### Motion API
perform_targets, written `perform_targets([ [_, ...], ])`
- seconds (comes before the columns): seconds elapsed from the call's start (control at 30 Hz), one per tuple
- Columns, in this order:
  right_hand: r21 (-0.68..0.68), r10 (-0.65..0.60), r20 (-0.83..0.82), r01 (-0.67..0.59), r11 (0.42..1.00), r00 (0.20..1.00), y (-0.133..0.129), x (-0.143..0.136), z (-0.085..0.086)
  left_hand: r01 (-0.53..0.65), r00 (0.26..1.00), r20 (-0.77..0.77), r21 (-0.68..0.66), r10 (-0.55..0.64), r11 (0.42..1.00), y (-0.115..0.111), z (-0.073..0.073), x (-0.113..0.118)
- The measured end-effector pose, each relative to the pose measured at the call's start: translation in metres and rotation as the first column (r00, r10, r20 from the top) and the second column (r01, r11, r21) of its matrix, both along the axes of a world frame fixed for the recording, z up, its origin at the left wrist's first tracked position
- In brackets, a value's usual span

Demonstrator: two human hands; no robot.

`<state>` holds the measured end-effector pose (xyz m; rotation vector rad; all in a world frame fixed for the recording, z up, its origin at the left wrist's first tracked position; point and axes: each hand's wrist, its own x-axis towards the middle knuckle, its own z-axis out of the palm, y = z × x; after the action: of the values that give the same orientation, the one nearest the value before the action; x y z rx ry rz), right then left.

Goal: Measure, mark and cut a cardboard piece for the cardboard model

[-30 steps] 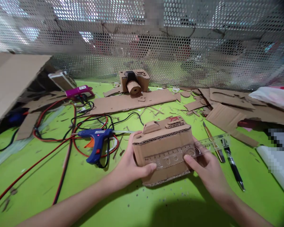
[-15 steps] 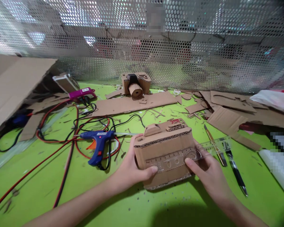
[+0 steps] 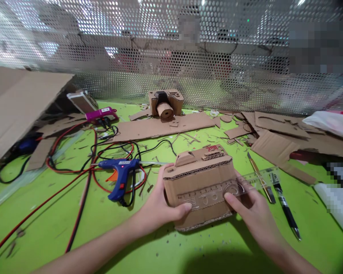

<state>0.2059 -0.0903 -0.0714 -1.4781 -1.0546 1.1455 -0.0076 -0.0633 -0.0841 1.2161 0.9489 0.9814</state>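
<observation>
A cardboard camera body [image 3: 200,171] with red marking on its top is held between both hands above the green table. A clear plastic ruler [image 3: 211,198] lies across its face and sticks out to the right. My left hand [image 3: 162,205] grips the body's left side, its thumb pressing the ruler's left part. My right hand [image 3: 253,207] holds the right side, with the thumb on the ruler near a round cutout. The fingers behind the body are mostly hidden.
A blue glue gun [image 3: 120,177] lies left among red and black cables. A finished cardboard camera [image 3: 165,103] stands at the back by the perforated metal screen [image 3: 148,57]. A craft knife [image 3: 260,177], a pen [image 3: 287,213] and cardboard scraps [image 3: 274,146] lie right.
The whole view has shifted slightly, so things appear a little lower and farther right. Both hands keep the same hold on the cardboard body and ruler.
</observation>
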Motion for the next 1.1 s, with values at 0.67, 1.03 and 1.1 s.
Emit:
perform_targets([
  [0.67, 0.013, -0.034, 0.017, 0.033, 0.999, 0.999, 0.000, 0.001, -0.009, 0.097, 0.994, 0.063, -0.094, -0.092, 0.991, 0.001, 0.002, -0.004],
  [1.03, 0.000, -0.032, 0.070, 0.032, 0.999, 0.997, 0.000, 0.002, -0.018, 0.190, 0.977, 0.123, -0.105, -0.177, 0.976, 0.003, -0.006, -0.010],
  [1.1, 0.010, -0.027, 0.067, 0.027, 1.000, 0.997, 0.000, 0.003, -0.019, 0.198, 0.973, 0.142, -0.118, -0.181, 0.973, 0.003, -0.005, -0.010],
])
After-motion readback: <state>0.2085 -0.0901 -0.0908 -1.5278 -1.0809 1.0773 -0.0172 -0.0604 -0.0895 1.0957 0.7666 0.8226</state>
